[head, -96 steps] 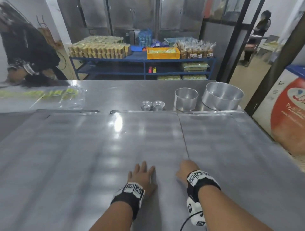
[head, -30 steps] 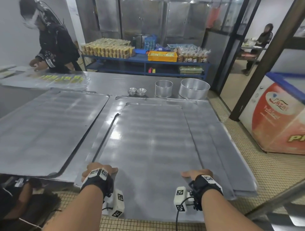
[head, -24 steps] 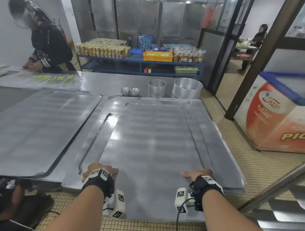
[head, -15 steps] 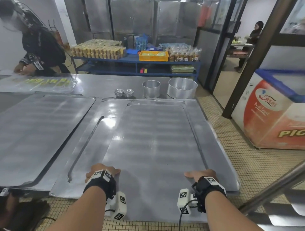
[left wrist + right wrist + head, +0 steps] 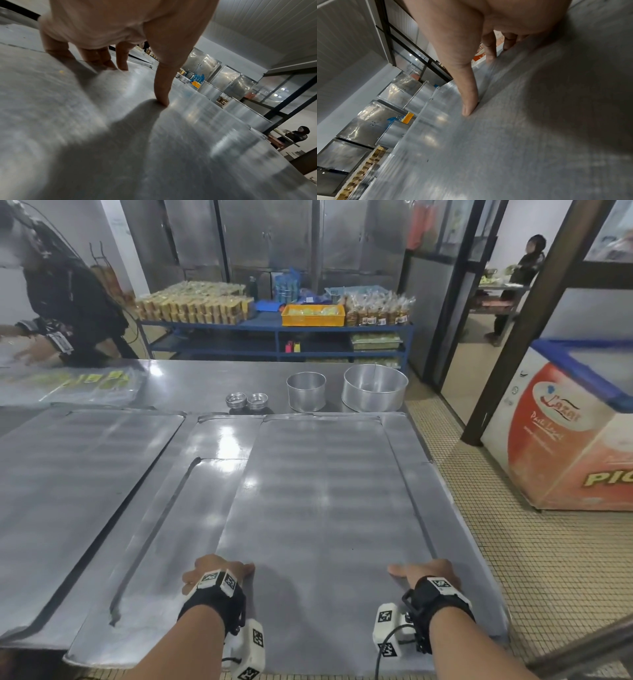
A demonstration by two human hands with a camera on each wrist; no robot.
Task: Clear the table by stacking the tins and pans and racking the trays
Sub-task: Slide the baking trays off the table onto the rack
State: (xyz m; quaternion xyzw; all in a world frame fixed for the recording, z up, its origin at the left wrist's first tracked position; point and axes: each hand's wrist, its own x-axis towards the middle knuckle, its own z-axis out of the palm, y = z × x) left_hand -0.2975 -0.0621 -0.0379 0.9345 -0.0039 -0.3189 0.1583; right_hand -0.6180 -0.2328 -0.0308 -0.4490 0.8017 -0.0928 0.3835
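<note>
The top flat grey metal tray (image 5: 318, 508) lies on a stack of like trays at the bench's (image 5: 191, 385) near edge, overhanging toward the viewer. The left hand (image 5: 214, 568) grips its left side at 7 o'clock, thumb (image 5: 161, 86) pressed on top, fingers (image 5: 121, 59) curled over the edge. The right hand (image 5: 426, 571) grips the right side at 5 o'clock likewise. At 12 o'clock stand two small shiny tins (image 5: 246, 400), a round medium pan (image 5: 306, 391) and a wider round pan (image 5: 375, 392). Another grey tray (image 5: 68, 484) lies at 9 o'clock.
</note>
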